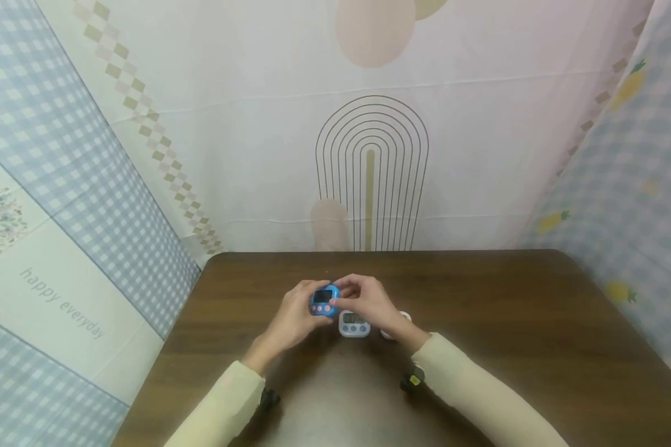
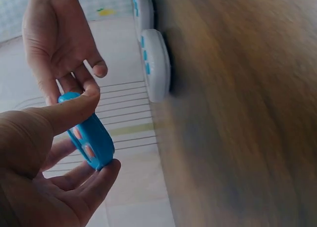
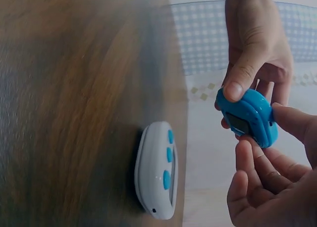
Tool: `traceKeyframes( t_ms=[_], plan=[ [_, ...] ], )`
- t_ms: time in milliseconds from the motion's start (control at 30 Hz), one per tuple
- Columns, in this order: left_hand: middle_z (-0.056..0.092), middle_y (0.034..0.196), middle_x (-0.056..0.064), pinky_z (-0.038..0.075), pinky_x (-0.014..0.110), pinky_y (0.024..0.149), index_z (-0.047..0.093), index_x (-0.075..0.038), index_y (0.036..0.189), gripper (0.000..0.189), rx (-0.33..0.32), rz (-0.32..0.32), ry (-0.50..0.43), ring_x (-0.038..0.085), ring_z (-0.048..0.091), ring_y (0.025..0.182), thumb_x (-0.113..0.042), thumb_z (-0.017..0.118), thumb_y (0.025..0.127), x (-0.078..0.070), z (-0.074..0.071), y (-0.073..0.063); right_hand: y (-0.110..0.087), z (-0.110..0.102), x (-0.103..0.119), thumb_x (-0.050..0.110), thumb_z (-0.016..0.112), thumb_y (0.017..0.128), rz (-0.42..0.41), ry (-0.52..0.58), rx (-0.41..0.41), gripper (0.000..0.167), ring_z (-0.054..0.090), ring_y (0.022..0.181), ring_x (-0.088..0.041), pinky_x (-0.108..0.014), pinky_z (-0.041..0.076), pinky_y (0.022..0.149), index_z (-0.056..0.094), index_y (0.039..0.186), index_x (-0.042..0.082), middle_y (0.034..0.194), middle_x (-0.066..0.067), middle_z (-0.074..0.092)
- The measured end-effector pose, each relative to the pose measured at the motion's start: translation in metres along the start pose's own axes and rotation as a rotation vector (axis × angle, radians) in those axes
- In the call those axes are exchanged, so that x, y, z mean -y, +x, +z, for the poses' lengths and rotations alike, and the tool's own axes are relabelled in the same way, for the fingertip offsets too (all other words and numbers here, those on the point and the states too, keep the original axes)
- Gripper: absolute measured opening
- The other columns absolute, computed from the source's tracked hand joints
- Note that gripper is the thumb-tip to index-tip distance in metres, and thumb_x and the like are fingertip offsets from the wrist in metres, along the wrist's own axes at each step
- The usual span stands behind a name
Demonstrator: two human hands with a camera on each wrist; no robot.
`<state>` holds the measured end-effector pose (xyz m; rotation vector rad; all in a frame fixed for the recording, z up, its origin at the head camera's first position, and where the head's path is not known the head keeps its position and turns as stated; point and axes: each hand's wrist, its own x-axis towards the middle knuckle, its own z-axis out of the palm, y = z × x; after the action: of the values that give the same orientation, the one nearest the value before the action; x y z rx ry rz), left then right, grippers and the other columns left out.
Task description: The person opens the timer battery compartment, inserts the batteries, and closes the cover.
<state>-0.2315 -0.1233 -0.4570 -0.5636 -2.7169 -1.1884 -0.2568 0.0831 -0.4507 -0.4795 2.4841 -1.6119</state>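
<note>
Both hands hold a blue digital timer (image 1: 322,298) with a dark screen and pink buttons, raised above the table. My left hand (image 1: 292,315) grips its left side, thumb on one edge and fingers on the opposite edge in the left wrist view. At the other side, my right hand (image 1: 371,302) pinches the timer between thumb and fingertips, as the right wrist view shows. Just below the hands, a white timer (image 1: 354,325) with blue buttons rests on the table. A second white timer (image 1: 405,316) is partly hidden by my right wrist.
The brown wooden table (image 1: 481,310) runs back to a white patterned cloth (image 1: 257,155). Checked cloths hang at the left (image 1: 89,124) and right sides. Dark wrist-worn devices sit under both sleeves.
</note>
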Motion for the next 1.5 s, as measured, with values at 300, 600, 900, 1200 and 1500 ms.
traceKeyframes(
  t_ms=[300, 600, 900, 1200, 1500],
  plan=[
    [0.066, 0.132, 0.018, 0.059, 0.051, 0.101, 0.066, -0.002, 0.136, 0.067, 0.086, -0.045, 0.142, 0.034, 0.066, 0.116, -0.012, 0.096, 0.077, 0.017, -0.002, -0.001, 0.014, 0.017, -0.004, 0.028, 0.093, 0.081, -0.171, -0.463, 0.101, 0.051, 0.069, 0.087, -0.015, -0.037, 0.059, 0.083, 0.075, 0.12, 0.003, 0.096, -0.002, 0.078],
    [0.065, 0.132, 0.023, 0.056, 0.055, 0.106, 0.064, 0.003, 0.137, 0.069, 0.172, -0.073, 0.207, 0.039, 0.066, 0.119, -0.01, 0.095, 0.077, 0.03, -0.004, -0.001, 0.02, 0.033, -0.005, 0.042, 0.092, 0.08, -0.146, -0.658, 0.142, 0.051, 0.063, 0.097, -0.021, -0.047, 0.045, 0.09, 0.078, 0.118, 0.011, 0.102, 0.001, 0.08],
    [0.069, 0.124, 0.024, 0.058, 0.054, 0.102, 0.069, 0.004, 0.129, 0.067, 0.221, -0.08, 0.247, 0.038, 0.068, 0.112, -0.008, 0.098, 0.07, 0.036, -0.003, -0.001, 0.022, 0.039, -0.01, 0.045, 0.092, 0.08, -0.149, -0.73, 0.197, 0.038, 0.054, 0.091, -0.017, -0.043, 0.041, 0.086, 0.081, 0.104, 0.018, 0.096, 0.005, 0.074],
    [0.068, 0.121, 0.023, 0.059, 0.053, 0.099, 0.068, 0.004, 0.129, 0.07, 0.265, -0.104, 0.241, 0.037, 0.066, 0.109, -0.008, 0.099, 0.067, 0.036, 0.002, -0.001, 0.021, 0.042, -0.018, 0.044, 0.093, 0.077, -0.139, -0.741, 0.222, 0.04, 0.05, 0.095, -0.018, -0.047, 0.04, 0.09, 0.081, 0.107, 0.02, 0.1, 0.004, 0.069],
    [0.066, 0.122, 0.021, 0.058, 0.054, 0.098, 0.067, 0.001, 0.132, 0.071, 0.257, -0.108, 0.237, 0.036, 0.064, 0.11, -0.008, 0.098, 0.068, 0.038, 0.002, -0.003, 0.02, 0.043, -0.02, 0.044, 0.093, 0.077, -0.146, -0.73, 0.213, 0.045, 0.05, 0.094, -0.018, -0.043, 0.038, 0.086, 0.079, 0.112, 0.019, 0.1, 0.003, 0.069]
  ],
)
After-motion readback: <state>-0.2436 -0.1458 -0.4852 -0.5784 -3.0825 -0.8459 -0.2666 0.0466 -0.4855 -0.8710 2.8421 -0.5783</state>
